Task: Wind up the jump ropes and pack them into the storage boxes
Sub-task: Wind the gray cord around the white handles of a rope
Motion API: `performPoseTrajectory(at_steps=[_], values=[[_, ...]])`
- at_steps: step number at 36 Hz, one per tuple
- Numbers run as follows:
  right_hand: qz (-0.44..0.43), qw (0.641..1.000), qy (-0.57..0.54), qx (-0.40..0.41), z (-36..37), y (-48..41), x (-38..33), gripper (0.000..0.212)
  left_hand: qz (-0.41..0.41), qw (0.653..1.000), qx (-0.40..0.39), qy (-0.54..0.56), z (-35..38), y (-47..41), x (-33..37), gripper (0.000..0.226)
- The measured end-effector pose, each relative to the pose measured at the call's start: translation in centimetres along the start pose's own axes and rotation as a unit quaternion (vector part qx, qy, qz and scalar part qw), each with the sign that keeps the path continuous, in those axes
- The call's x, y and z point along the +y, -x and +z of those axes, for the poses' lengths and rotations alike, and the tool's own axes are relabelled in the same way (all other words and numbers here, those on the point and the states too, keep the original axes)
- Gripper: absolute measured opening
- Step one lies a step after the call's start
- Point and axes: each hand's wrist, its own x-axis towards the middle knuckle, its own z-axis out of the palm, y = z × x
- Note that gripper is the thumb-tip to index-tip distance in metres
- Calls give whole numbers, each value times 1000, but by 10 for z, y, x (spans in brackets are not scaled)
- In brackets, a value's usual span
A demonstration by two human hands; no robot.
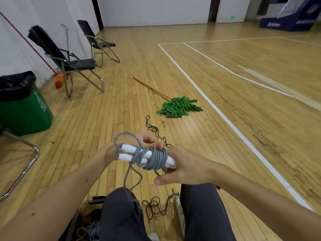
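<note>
Low in the frame's centre, your left hand (141,138) and right hand (185,166) both grip the grey jump rope (152,158); open floor (234,80) spreads rightward, and a green bin (26,112) crowds the left edge.

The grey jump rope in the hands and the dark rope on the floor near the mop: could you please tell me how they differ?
The grey jump rope is thick and pale; the dark rope is thin and nearly black. The grey jump rope is mostly wound round its white handles, gripped by the left hand and right hand; the dark rope lies loose on the floor, untouched. Neither is boxed yet.
</note>
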Motion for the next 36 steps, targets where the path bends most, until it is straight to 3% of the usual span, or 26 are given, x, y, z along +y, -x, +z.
performPoseTrajectory(at_steps=[2,3,5,6,8,11,15,20,30,36], values=[[4,1000,-19,-4,-1,1,0,32,16,992,-51,115,-8,-5,-43,18],[4,1000,-26,-5,-2,1,1,31,37,987,-27,153,-1,4,-35,23],[1,999,-42,0,-3,2,3,27,16,982,29,186,30,45,42,59],[0,999,-54,4,-3,2,4,24,33,984,49,166,39,52,66,59],[2,996,-84,16,-5,2,6,19,70,987,58,131,44,51,73,18],[-4,991,-126,32,-8,2,9,13,18,983,110,144,50,48,82,27],[-21,984,-170,40,-10,0,9,11,44,970,84,223,57,51,87,28],[-5,967,-244,68,-15,0,15,11,44,964,95,243,64,51,88,42],[83,942,-312,93,-18,-2,36,11,29,984,151,90,84,51,98,40],[126,944,-291,91,-15,-4,48,14,13,978,175,-115,88,52,100,23]])
